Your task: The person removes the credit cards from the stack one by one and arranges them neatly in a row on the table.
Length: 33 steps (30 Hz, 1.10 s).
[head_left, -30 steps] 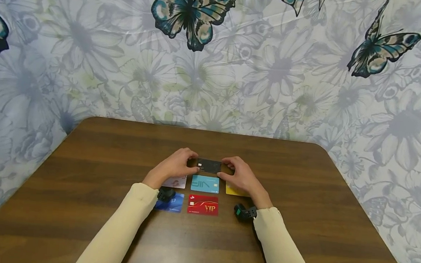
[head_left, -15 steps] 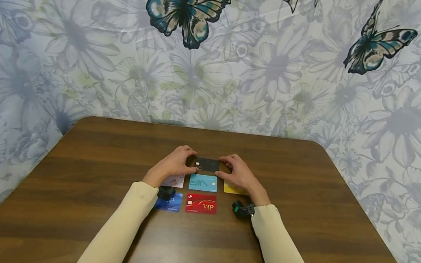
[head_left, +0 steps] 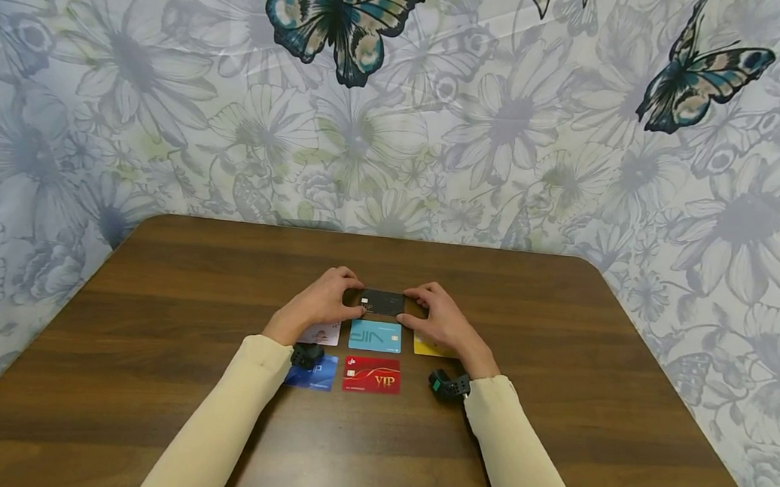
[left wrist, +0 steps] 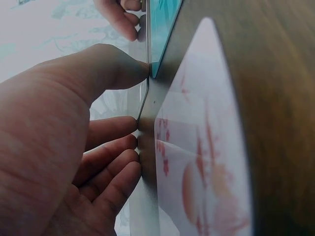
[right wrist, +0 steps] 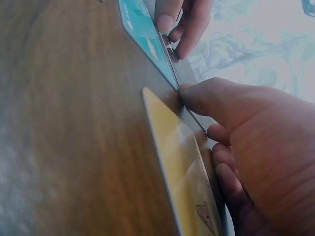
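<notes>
A black card [head_left: 383, 302] lies at the back of a group of cards on the brown table. My left hand [head_left: 318, 303] grips its left end, thumb at the near corner and index finger at the far corner. On the right end my right hand [head_left: 440, 319] holds it the same way. Just in front is a teal card [head_left: 375, 336]. Below my left hand lies a whitish card with pink print [left wrist: 197, 147], partly covered in the head view. Beside my right hand is a yellow card [right wrist: 177, 152], also partly hidden by that hand.
A red VIP card [head_left: 372, 375] lies in the front row. To its left is a blue card [head_left: 313, 372], partly behind the left wrist's black band. The wooden table [head_left: 375, 454] reaches back to a wall covering with butterflies and flowers [head_left: 396, 161].
The head view has shifted slightly. Both hands stay at the ends of the black card, with no clear movement of the cards on the table.
</notes>
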Each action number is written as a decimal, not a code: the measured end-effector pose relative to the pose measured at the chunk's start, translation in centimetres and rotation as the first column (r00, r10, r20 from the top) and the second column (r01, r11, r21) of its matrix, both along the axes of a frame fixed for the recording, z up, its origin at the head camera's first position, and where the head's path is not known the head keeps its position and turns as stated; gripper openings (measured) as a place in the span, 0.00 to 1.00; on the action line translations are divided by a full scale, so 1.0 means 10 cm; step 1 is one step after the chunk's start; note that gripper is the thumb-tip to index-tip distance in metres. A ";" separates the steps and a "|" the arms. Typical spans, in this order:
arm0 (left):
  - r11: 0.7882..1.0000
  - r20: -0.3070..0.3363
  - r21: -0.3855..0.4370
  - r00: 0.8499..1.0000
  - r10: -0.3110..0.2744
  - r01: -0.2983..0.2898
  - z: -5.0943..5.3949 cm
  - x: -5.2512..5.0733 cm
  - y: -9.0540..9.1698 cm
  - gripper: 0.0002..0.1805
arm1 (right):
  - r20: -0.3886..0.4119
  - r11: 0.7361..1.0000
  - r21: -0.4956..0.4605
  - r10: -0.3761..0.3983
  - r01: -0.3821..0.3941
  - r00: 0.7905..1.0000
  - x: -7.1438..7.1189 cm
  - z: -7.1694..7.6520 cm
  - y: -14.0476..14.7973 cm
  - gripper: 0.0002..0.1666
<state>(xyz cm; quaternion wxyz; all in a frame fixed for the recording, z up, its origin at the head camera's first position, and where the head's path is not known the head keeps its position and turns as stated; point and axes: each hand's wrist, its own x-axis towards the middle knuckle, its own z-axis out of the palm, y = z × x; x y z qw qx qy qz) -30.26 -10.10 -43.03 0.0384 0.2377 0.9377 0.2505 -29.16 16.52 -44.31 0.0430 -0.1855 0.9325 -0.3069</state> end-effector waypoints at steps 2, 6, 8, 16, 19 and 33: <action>1.000 -0.005 0.000 1.000 -0.002 0.002 0.00 0.00 0.00 0.27 | -0.002 1.000 0.000 -0.001 0.001 1.000 0.00 0.00 0.00 0.33; 1.000 -0.002 0.000 1.000 -0.001 0.001 0.00 0.01 -0.01 0.27 | -0.005 1.000 0.003 -0.004 0.004 1.000 -0.01 -0.01 -0.01 0.33; 1.000 0.004 0.002 1.000 0.003 -0.003 0.00 0.01 -0.01 0.27 | -0.009 1.000 0.007 0.000 0.000 1.000 -0.01 -0.02 -0.01 0.33; 1.000 0.018 0.011 1.000 0.008 -0.009 0.00 0.02 -0.01 0.27 | 0.009 1.000 0.018 0.018 -0.019 1.000 -0.01 0.00 -0.02 0.32; 1.000 0.023 0.013 1.000 0.008 -0.008 0.00 0.02 -0.01 0.26 | 0.019 0.999 0.029 0.027 -0.027 0.999 0.00 0.02 -0.02 0.32; 1.000 0.046 0.002 0.999 0.006 -0.006 0.02 0.02 -0.02 0.28 | 0.042 0.997 0.054 0.055 -0.057 0.998 0.02 0.07 -0.05 0.30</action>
